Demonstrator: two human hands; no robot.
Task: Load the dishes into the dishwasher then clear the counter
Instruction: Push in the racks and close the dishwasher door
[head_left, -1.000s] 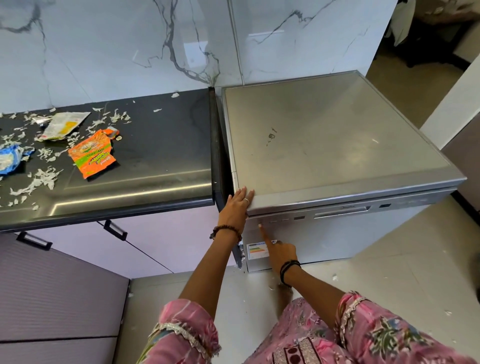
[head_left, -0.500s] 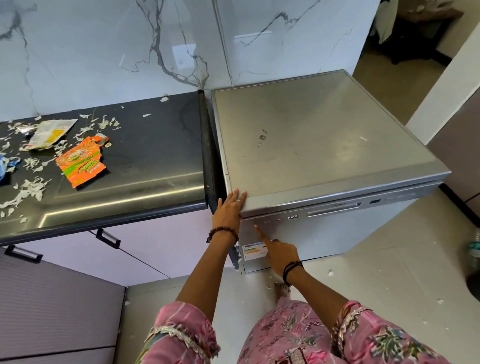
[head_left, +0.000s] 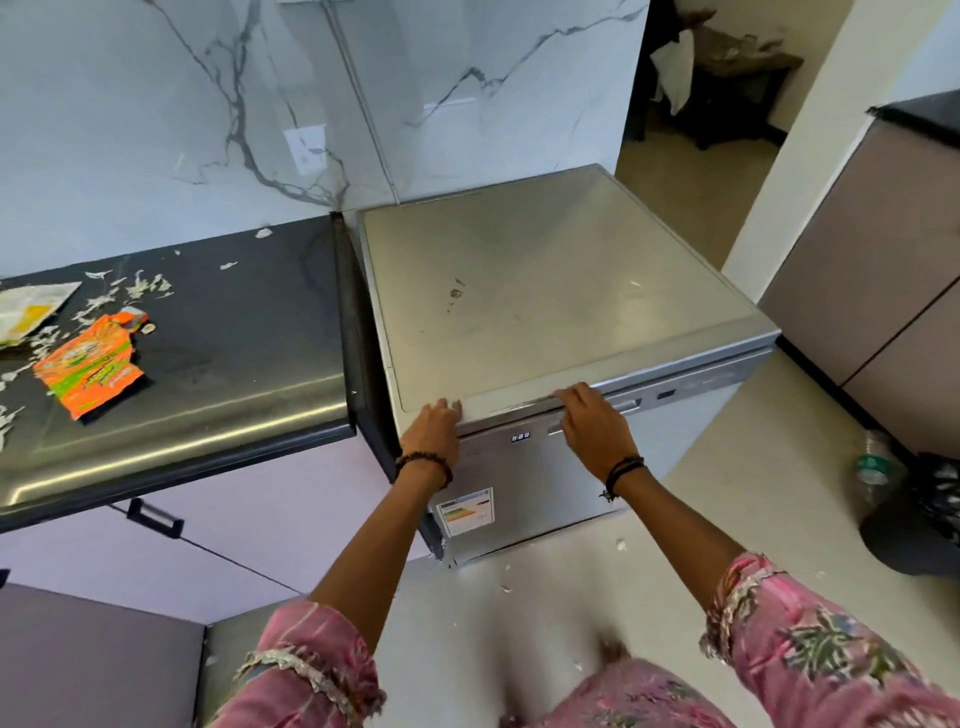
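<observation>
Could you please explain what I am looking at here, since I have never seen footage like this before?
This is a single view from a camera worn on a person's head, looking down at their own arms. The left hand rests on the front edge of a grey dishwasher, and the right hand has its fingers curled over the top of the door. Neither hand carries anything. The black counter beside it holds an orange wrapper, another wrapper and white scraps.
</observation>
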